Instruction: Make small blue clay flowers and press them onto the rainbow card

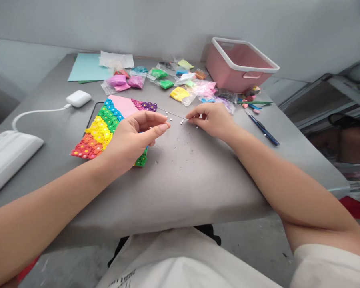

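A rainbow board (103,126) covered in small clay flowers, with a bare pink patch at its top, lies on the grey table (183,180). My left hand (135,138) rests on the board's right edge, fingers curled with thumb and forefinger pinched; what they hold is too small to make out. My right hand (211,119) pinches a thin metal needle tool (172,114) whose tip points left toward the board. A few tiny white beads (181,122) lie on the table between the two hands.
Bags of coloured clay (168,82) lie at the back, beside a pink plastic bin (240,64). A blue tool (262,130) and clay scraps lie to the right. White earbud case (78,98), cable and white device (6,156) sit at left. Green paper (85,68) lies far left.
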A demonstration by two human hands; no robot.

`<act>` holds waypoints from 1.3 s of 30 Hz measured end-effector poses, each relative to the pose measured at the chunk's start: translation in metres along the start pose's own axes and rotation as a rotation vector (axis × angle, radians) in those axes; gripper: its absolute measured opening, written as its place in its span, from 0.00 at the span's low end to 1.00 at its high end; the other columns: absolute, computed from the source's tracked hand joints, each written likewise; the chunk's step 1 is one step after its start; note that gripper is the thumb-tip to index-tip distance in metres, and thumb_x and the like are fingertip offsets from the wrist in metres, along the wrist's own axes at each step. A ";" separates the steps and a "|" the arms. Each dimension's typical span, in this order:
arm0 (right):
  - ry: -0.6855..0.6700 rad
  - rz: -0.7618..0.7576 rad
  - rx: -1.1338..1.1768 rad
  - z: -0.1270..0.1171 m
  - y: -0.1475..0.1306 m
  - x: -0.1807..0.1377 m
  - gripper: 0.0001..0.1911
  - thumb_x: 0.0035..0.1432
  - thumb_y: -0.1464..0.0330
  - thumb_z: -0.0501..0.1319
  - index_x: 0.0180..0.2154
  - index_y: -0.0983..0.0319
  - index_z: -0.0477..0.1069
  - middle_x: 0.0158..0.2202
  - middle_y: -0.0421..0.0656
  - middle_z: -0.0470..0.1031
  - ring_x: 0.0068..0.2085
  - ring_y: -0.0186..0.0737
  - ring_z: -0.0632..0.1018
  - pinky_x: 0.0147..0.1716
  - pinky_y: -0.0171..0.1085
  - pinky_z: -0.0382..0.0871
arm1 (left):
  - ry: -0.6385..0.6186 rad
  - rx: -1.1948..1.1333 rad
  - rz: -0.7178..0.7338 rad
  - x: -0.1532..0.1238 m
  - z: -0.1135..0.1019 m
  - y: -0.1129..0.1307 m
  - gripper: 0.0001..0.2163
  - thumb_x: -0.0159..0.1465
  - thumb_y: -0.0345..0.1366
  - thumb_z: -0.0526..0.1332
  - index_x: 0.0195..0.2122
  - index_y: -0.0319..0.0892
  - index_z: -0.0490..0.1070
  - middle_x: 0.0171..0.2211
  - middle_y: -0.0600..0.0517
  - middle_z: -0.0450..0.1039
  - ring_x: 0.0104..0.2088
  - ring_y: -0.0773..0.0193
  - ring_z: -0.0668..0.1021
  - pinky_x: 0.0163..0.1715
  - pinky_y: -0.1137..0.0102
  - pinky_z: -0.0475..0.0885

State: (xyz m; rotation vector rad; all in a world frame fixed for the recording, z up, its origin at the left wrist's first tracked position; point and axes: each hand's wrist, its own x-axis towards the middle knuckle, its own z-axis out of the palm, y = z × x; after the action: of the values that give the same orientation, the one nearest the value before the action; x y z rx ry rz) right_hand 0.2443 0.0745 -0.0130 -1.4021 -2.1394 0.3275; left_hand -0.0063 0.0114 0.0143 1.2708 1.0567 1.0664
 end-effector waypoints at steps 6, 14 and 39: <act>-0.029 -0.049 -0.032 0.004 0.005 0.003 0.07 0.58 0.72 0.67 0.36 0.58 0.85 0.39 0.44 0.83 0.35 0.40 0.78 0.37 0.40 0.72 | 0.021 0.051 -0.013 0.000 0.000 0.001 0.13 0.54 0.44 0.76 0.37 0.44 0.82 0.36 0.51 0.80 0.25 0.72 0.69 0.25 0.75 0.67; -0.040 -0.041 0.008 0.004 0.007 0.002 0.11 0.60 0.71 0.63 0.39 0.58 0.85 0.41 0.45 0.83 0.38 0.41 0.79 0.38 0.40 0.71 | 0.024 0.049 -0.004 0.001 -0.001 -0.002 0.17 0.53 0.48 0.76 0.38 0.43 0.84 0.35 0.51 0.81 0.25 0.73 0.69 0.25 0.76 0.66; 0.046 0.076 -0.001 0.004 -0.015 0.003 0.08 0.60 0.72 0.64 0.40 0.62 0.82 0.39 0.47 0.83 0.37 0.41 0.79 0.40 0.41 0.73 | 0.195 -0.270 0.044 0.008 0.001 0.002 0.08 0.64 0.35 0.69 0.28 0.42 0.78 0.29 0.54 0.73 0.21 0.76 0.65 0.21 0.77 0.65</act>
State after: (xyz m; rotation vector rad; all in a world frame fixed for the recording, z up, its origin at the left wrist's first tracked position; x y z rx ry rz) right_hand 0.2297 0.0712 -0.0083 -1.4798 -2.0537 0.3201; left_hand -0.0035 0.0195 0.0167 0.9914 0.9929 1.3387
